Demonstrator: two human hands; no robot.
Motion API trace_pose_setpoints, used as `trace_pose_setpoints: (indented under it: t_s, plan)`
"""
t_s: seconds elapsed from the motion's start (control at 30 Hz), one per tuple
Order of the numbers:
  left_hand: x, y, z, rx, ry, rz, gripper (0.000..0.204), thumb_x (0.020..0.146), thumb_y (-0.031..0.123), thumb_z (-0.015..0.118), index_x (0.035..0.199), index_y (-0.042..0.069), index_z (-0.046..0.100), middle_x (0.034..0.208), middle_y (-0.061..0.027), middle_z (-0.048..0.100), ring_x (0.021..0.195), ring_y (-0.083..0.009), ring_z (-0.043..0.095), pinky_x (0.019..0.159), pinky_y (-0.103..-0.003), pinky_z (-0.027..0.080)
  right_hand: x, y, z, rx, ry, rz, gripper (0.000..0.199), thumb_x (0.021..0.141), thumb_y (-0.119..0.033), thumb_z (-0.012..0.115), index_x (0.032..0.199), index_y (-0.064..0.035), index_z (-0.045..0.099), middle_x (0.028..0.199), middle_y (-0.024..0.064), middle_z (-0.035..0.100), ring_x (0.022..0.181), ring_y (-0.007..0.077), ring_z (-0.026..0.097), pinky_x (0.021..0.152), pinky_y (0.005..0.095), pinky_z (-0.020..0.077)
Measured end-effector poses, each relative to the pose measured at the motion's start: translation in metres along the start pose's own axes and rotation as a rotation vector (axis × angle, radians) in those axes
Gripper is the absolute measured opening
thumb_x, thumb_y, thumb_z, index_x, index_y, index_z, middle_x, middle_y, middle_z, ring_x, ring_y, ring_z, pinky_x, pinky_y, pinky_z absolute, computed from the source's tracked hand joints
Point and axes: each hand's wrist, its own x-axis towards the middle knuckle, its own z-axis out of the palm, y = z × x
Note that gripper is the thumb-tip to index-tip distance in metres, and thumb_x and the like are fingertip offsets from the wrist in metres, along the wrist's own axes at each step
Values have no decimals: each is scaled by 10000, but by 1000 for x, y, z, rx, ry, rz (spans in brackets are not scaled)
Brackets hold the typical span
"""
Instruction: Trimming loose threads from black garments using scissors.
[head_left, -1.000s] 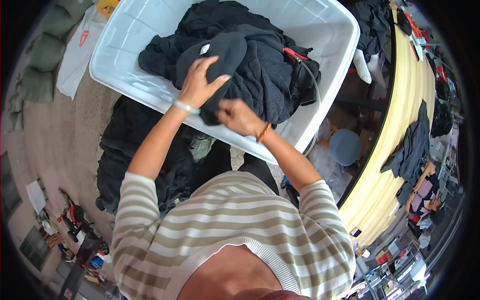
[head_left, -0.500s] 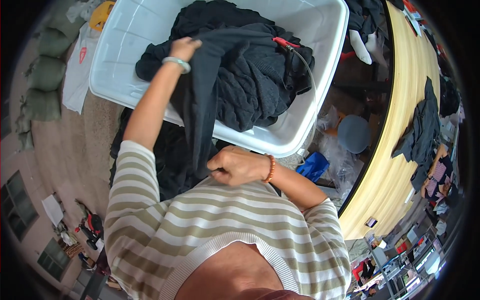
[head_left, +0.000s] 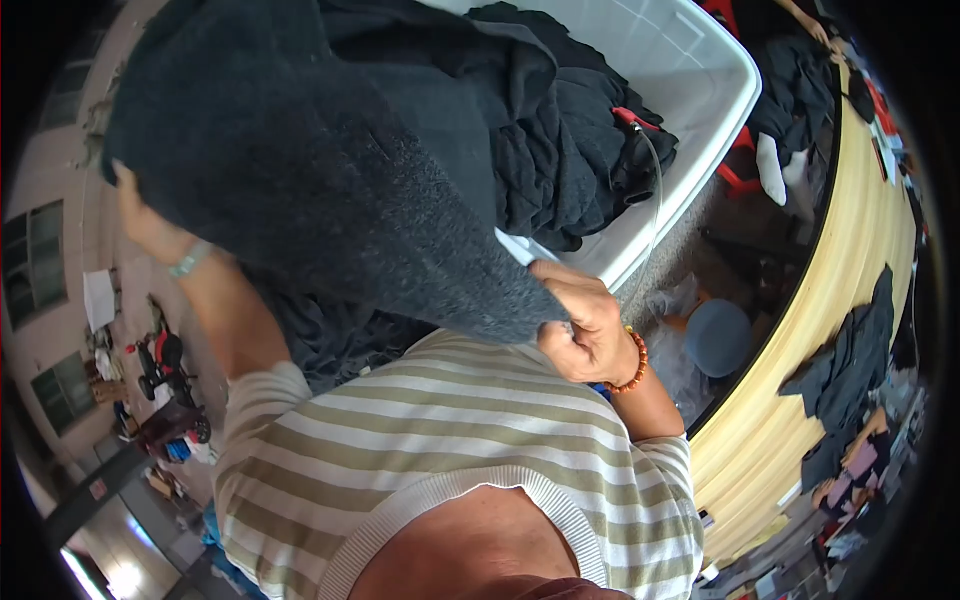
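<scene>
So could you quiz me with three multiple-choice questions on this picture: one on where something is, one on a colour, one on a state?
1. Where does the pile of dark clothes lie?
A. In the white plastic bin
B. On the yellow counter
C. On a chair

2. What colour are the beads of the bracelet on the right wrist?
A. Blue
B. Orange
C. White

3. How is the dark grey garment held?
A. Folded flat on the floor
B. Bunched in one hand
C. Spread out between both hands

Answers: 1 A, the pile fills the bin. 2 B, orange beads ring the wrist. 3 C, the left hand grips one edge and the right hand the other, the cloth stretched between them.
</scene>
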Motion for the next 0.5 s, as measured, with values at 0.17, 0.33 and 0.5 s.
trace_pose_setpoints:
  t_s: [0.17,0.33,0.5]
  plan:
    - [-79,-100,-127,13,65,-532,326,880,179,614,1138,-19,593,1090,-128,650,960,-268,641,834,-386,529,-26,-4,5,7,-138,201,53,721,36,471,712,20,422,607,154,424,512,309,426,510,377,372]
    - [-126,-190,-180,799,-56,-521,289,852,109,689,1121,50,600,902,-30,627,755,-103,589,647,-239,479,-48,39,6,-255,-227,388,14,759,23,481,751,28,471,650,214,458,593,405,475,546,407,408]
    - [-86,-247,-68,803,-577,10,291,865,134,682,1117,14,601,1050,-94,646,944,-157,621,822,-278,491,-41,49,-15,-445,114,429,40,763,34,489,788,27,519,663,168,479,575,299,500,563,344,424]
